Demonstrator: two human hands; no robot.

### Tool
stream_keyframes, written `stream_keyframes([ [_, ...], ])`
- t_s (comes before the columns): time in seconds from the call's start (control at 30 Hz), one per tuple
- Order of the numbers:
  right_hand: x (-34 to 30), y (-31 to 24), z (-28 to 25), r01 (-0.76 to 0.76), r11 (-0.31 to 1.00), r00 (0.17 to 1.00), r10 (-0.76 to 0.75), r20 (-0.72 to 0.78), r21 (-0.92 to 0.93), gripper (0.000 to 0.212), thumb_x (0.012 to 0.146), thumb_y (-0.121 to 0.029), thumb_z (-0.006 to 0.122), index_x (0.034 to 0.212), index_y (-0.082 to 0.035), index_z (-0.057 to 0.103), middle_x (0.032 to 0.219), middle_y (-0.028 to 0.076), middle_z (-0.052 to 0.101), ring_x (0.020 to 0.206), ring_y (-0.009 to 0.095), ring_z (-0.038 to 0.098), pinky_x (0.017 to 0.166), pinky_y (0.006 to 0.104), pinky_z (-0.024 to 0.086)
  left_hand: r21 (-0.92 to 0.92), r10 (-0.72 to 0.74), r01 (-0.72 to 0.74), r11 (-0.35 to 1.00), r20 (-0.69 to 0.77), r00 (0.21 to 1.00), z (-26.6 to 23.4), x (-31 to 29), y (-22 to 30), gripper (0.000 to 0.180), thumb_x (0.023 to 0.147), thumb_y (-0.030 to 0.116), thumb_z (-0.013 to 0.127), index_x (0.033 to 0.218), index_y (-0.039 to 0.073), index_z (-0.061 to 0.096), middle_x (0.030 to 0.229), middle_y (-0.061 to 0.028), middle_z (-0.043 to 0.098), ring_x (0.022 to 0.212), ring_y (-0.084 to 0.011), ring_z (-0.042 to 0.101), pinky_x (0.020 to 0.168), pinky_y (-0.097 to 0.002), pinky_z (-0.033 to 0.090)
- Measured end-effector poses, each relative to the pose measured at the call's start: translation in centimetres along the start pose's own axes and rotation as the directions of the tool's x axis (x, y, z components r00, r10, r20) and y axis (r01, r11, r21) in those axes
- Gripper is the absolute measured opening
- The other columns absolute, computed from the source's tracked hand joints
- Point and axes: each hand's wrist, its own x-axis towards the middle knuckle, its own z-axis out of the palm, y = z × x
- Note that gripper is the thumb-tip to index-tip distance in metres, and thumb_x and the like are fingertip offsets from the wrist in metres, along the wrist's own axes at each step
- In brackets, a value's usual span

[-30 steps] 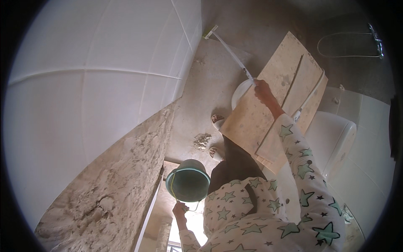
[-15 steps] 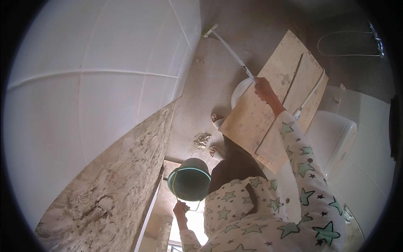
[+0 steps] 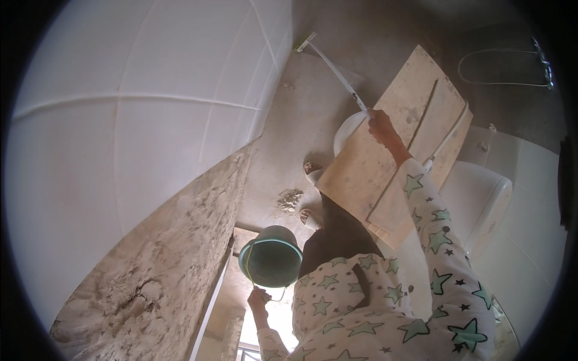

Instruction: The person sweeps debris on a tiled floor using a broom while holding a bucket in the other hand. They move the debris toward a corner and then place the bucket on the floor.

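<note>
**A:** ok so what's each hand got here?

**B:** Right hand (image 3: 382, 125) is stretched out, fingers wrapped tight round the white handle of a long-handled brush (image 3: 337, 73). The brush head is way out on the concrete floor (image 3: 301, 138), close to the white tiled wall (image 3: 138, 120). Left hand (image 3: 259, 298) is low down, closed around the thin wire handle of a green bucket (image 3: 271, 257), which hangs just above it in the picture.

**A:** anything in the way?

**B:** Yeah, a big wooden board (image 3: 397, 156) sits right under the right arm and covers a lot of the floor plus part of a white round basin (image 3: 348, 127). White toilet (image 3: 481, 198) is just beside the board's far edge. Two sandalled feet (image 3: 312, 174) poke out near the board, with a little clump of debris (image 3: 290, 198) on the floor between them and the wall.

**A:** and on the left?

**B:** A rough, crusty mortar-covered ledge (image 3: 168, 259) runs next to the bucket. A shower hose (image 3: 506, 66) hangs on the far wall.
</note>
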Motion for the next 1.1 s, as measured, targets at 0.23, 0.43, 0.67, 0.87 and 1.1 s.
stream_keyframes([
  [0.23, -4.3, 2.0, -5.9, -0.019, 0.993, 0.998, 0.012, 0.060, 0.114, 0.056, 0.084, -0.001, 0.036, 0.137, -0.011, 0.050, 0.064, 0.006, 0.052, 0.042, 0.012, 0.045, 0.037, 0.0297, 0.038, -0.064, -0.016, 0.014, 0.998, -0.023, 1.000, -0.1, -0.8, -0.6, 0.022, 0.089, 0.020, 0.057, 0.083, -0.001, 0.060, 0.065, -0.0098, 0.057, 0.055, -0.0196, 0.058, 0.055, -0.0330, 0.053],
  [0.43, -2.3, -0.6, -2.7, -0.107, 0.938, 0.986, 0.058, 0.156, 0.331, 0.056, 0.086, -0.003, 0.036, 0.140, -0.010, 0.046, 0.063, 0.003, 0.049, 0.041, 0.010, 0.038, 0.036, 0.0268, 0.033, -0.027, -0.038, 0.038, 0.999, -0.004, 0.999, 1.4, -0.3, 0.1, 0.020, 0.084, 0.018, 0.059, 0.083, -0.001, 0.061, 0.065, -0.0102, 0.057, 0.055, -0.0192, 0.057, 0.054, -0.0324, 0.052],
  [0.67, -3.8, 0.9, -1.7, -0.114, 0.970, 0.987, 0.087, 0.132, 0.216, 0.056, 0.086, -0.004, 0.038, 0.141, -0.012, 0.045, 0.063, 0.005, 0.051, 0.042, 0.011, 0.042, 0.035, 0.0281, 0.033, -0.033, -0.035, 0.033, 0.999, -0.039, 0.999, -0.1, -0.8, -0.7, 0.019, 0.086, 0.018, 0.059, 0.082, -0.001, 0.061, 0.064, -0.0087, 0.056, 0.055, -0.0182, 0.056, 0.053, -0.0320, 0.051],
  [0.87, -5.2, 4.0, -8.0, 0.007, 0.998, 0.997, -0.002, -0.080, 0.068, 0.055, 0.081, -0.004, 0.045, 0.134, -0.013, 0.054, 0.069, 0.013, 0.061, 0.050, 0.021, 0.056, 0.047, 0.0352, 0.047, -0.086, -0.041, 0.040, 0.995, -0.005, 0.999, 1.2, -0.8, -0.6, 0.020, 0.088, 0.019, 0.057, 0.082, -0.001, 0.061, 0.066, -0.0087, 0.056, 0.056, -0.0184, 0.056, 0.054, -0.0326, 0.051],
  [1.1, -2.8, 1.6, -14.0, 0.180, 0.686, 0.819, -0.502, -0.279, -0.704, 0.045, 0.083, -0.002, 0.048, 0.126, -0.010, 0.060, 0.091, 0.022, 0.067, 0.088, 0.038, 0.065, 0.080, 0.0457, 0.050, -0.016, -0.007, 0.007, 1.000, -0.009, 1.000, 0.6, -0.9, -0.6, 0.027, 0.092, 0.025, 0.056, 0.083, -0.001, 0.060, 0.068, -0.0094, 0.057, 0.058, -0.0186, 0.057, 0.056, -0.0326, 0.051],
])
